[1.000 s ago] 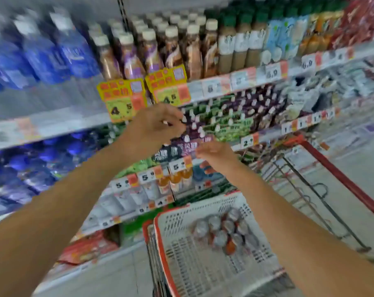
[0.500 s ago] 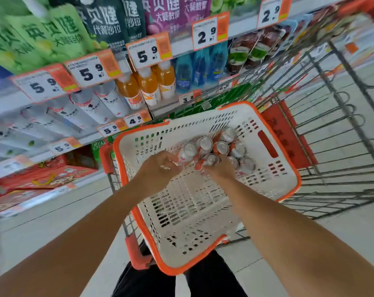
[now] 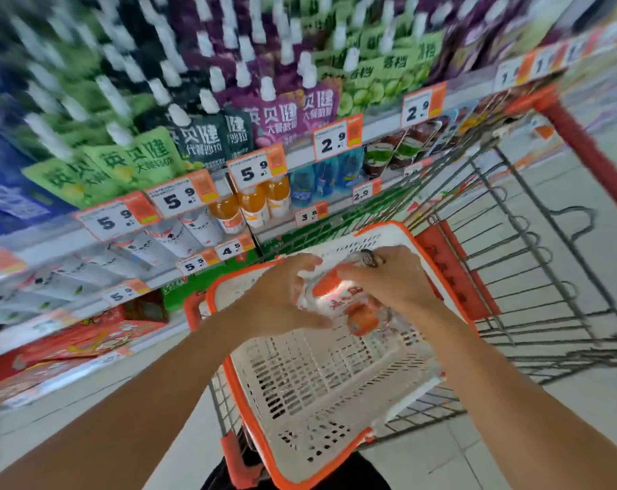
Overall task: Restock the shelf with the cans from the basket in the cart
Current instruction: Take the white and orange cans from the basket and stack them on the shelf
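Observation:
A white plastic basket with an orange rim (image 3: pixel 310 394) sits in the wire cart (image 3: pixel 533 277). Above its far end, my left hand (image 3: pixel 278 302) and my right hand (image 3: pixel 392 281) hold a cluster of orange and white cans (image 3: pixel 339 298) between them. The cans are blurred and tilted; one silver lid (image 3: pixel 369 258) shows by my right fingers. How many cans each hand grips is unclear. The shelf (image 3: pixel 300 160) with price tags rises to the left and ahead.
Shelves hold green and purple spouted pouches (image 3: pixel 275 114), orange juice bottles (image 3: pixel 254 203), blue bottles (image 3: pixel 321 178) and white bottles (image 3: pixel 172 238). Red boxes (image 3: pixel 88 341) lie on the bottom shelf. The cart's red handle bar (image 3: pixel 589 150) runs at the right. Pale tiled floor surrounds the cart.
My hands dropped from the shelf into the basket, closed on the cans, and now lift the cluster above the basket. The view has tilted back up toward the shelf.

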